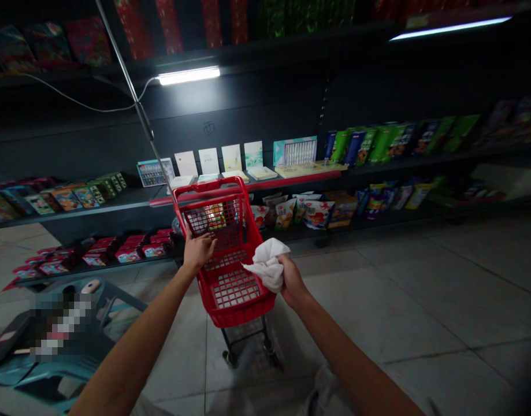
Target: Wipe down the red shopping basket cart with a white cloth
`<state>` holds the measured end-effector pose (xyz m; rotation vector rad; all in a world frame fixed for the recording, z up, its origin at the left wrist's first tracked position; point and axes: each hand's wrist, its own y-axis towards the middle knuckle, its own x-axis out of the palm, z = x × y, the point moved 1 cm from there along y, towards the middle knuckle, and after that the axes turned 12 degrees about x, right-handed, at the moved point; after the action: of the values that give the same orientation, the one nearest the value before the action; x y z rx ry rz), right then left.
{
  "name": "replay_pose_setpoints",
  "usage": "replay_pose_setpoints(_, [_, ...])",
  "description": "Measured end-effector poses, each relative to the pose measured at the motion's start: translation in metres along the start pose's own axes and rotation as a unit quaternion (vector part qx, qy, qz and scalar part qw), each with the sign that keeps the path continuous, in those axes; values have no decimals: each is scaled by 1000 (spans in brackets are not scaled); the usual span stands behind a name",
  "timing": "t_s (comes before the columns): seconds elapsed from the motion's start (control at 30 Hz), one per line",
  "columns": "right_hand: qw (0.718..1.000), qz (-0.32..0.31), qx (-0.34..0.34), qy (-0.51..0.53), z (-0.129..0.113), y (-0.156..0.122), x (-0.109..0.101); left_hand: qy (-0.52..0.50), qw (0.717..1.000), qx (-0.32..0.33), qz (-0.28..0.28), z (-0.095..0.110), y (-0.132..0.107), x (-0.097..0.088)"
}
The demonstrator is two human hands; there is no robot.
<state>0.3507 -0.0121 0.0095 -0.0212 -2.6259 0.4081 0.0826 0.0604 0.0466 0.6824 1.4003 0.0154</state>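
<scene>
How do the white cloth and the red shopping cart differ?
The white cloth is bunched and shapeless; the red shopping cart has an open-grid basket. The white cloth is small, held in the right hand; the red shopping cart is far larger and stands on the floor. Shared: each seems touched by a hand, the left being at the cart.

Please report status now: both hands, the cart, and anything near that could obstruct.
Left hand at left side of red cart, grip unclear. Right hand holding white cloth. Cart upright; possible obstruction: stocked shelf beyond.
</scene>
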Motion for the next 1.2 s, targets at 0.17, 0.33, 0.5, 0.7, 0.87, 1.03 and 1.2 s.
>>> replay_pose_setpoints(0.17, [999, 23, -11, -26, 0, 1, 0, 2, 1000, 7, 13, -2, -2, 0])
replay_pose_setpoints(0.33, [916, -16, -125, -380, 5, -12, 9, -14, 1000, -8, 15, -2, -2, 1])
replay_pose_setpoints(0.5, [702, -101, -181, -682, 13, -36, 27, -37, 999, 9, 23, -5, -1, 3])
replay_pose_setpoints(0.7, [669, -144, -176, -707, 7, -45, 37, -41, 997, 3, 58, -10, -4, 4])
replay_pose_setpoints(0.87, [701, -203, -235, -642, 21, -57, 49, -55, 997, 0, 55, -8, -4, 6])
replay_pose_setpoints(1.03, [693, -215, -283, -628, 38, -64, 61, -54, 996, 0, 69, -7, -4, 8])
replay_pose_setpoints(1.2, [676, -167, -263, -668, 41, -65, 59, -21, 999, 2, 44, -11, -2, 12])
